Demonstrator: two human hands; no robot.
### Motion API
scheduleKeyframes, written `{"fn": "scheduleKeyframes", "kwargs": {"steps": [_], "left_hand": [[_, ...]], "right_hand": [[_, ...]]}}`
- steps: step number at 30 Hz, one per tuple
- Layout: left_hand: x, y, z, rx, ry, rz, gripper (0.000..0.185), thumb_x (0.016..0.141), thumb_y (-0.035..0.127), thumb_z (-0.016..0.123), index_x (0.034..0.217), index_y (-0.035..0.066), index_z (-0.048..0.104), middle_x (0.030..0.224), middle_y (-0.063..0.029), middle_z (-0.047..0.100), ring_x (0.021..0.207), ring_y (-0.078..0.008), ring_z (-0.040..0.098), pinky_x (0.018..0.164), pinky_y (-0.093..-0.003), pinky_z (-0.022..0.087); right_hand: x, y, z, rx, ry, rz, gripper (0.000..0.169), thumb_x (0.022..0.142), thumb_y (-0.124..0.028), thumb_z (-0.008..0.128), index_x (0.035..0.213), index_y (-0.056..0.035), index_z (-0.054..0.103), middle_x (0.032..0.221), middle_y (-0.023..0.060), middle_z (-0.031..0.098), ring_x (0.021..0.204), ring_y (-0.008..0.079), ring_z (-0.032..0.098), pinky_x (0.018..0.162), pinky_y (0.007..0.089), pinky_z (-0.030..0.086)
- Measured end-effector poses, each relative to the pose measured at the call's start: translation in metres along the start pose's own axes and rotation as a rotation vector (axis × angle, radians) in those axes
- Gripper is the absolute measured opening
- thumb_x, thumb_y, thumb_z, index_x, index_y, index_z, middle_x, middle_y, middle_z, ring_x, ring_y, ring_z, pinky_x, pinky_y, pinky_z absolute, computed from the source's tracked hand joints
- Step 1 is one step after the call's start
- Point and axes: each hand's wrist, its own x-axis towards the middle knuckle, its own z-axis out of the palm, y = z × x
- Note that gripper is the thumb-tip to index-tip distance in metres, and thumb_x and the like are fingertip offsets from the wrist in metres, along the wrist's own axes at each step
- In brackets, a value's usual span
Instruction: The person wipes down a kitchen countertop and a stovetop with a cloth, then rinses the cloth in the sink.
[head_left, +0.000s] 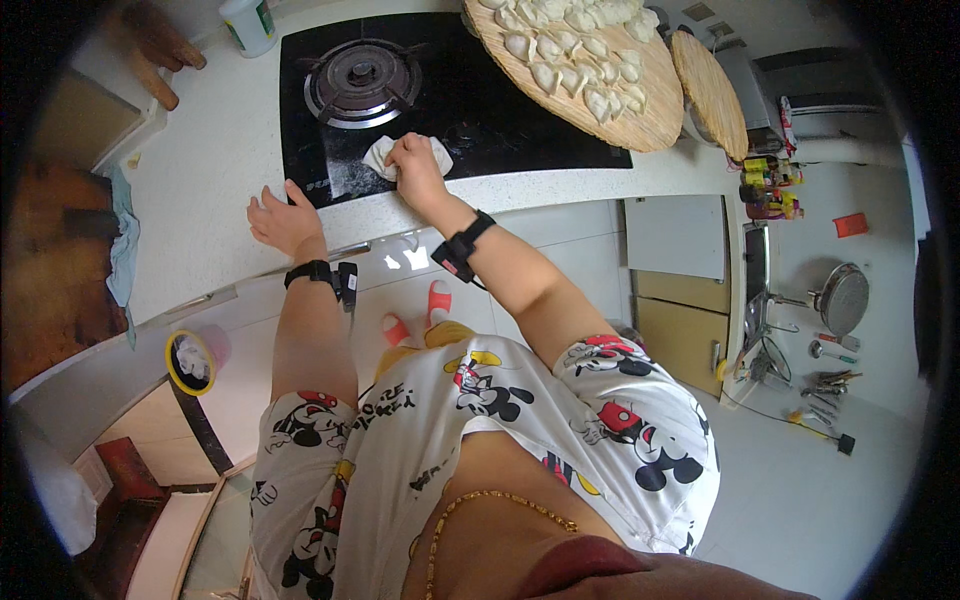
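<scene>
My right hand (417, 166) grips a crumpled white cloth (381, 159) against the black glass gas cooktop (465, 142), in front of the round burner (362, 73). Whitish smears and powder lie on the glass by the cloth. My left hand (285, 221) rests with fingers spread on the speckled white counter (202, 187), at the cooktop's front left corner, holding nothing. On the cooktop's right side lies a round woven tray (517, 71) bearing many uncooked dumplings (551, 77).
A second round woven tray (712, 94) stands to the right, near seasoning bottles (769, 172). At the left are a white tub (250, 28), a light blue cloth (124, 240) and a dark wooden surface (60, 277). A yellow-rimmed bin (171, 360) stands below the counter.
</scene>
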Motion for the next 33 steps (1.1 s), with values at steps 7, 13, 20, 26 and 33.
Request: {"fn": "scheduleKeyframes", "kwargs": {"steps": [7,13,20,26,33], "left_hand": [[0.000,-0.006,0.001,0.018,0.012,-0.017,0.051,0.090,0.045,0.043,0.118,0.004,0.054,0.127,-0.0188,0.042,0.123,-0.0314,0.034,0.104,-0.0468,0.022],[0.002,-0.003,-0.002,0.048,0.011,0.028,0.053,0.091,0.048,0.042,0.119,0.004,0.054,0.125,-0.0191,0.045,0.120,-0.0316,0.039,0.101,-0.0455,0.027],[0.000,0.000,0.003,0.014,0.033,0.075,0.054,0.091,0.048,0.042,0.120,0.004,0.052,0.126,-0.0188,0.044,0.120,-0.0311,0.039,0.102,-0.0456,0.025],[-0.001,-0.005,0.002,0.023,0.028,0.029,0.053,0.090,0.047,0.043,0.119,0.004,0.054,0.127,-0.0192,0.043,0.121,-0.0309,0.037,0.103,-0.0468,0.024],[-0.001,-0.006,0.005,0.017,0.006,-0.003,0.051,0.090,0.046,0.043,0.119,0.005,0.053,0.127,-0.0184,0.041,0.123,-0.0314,0.033,0.104,-0.0483,0.020]], "right_hand": [[0.024,0.031,-0.077,-0.076,0.185,-0.048,0.024,0.062,0.011,0.051,0.076,-0.0071,0.059,0.090,0.0121,0.052,0.086,0.0330,0.048,0.076,0.0404,0.038],[0.064,0.147,-0.085,-0.183,0.034,0.502,0.022,0.072,-0.006,0.058,0.093,-0.0086,0.063,0.098,0.0172,0.061,0.094,0.0376,0.057,0.085,0.0398,0.045],[0.041,0.194,-0.054,-0.351,0.001,0.456,0.024,0.077,-0.008,0.057,0.101,-0.0099,0.063,0.108,0.0161,0.055,0.102,0.0375,0.051,0.084,0.0428,0.046],[-0.024,0.123,-0.052,-0.513,0.024,0.195,0.015,0.071,-0.001,0.057,0.086,0.0021,0.061,0.089,0.0189,0.053,0.081,0.0362,0.051,0.067,0.0436,0.045],[-0.045,0.024,-0.013,-0.411,0.003,0.155,0.013,0.073,0.002,0.051,0.082,0.0049,0.058,0.088,0.0219,0.052,0.084,0.0362,0.050,0.072,0.0443,0.044]]}}
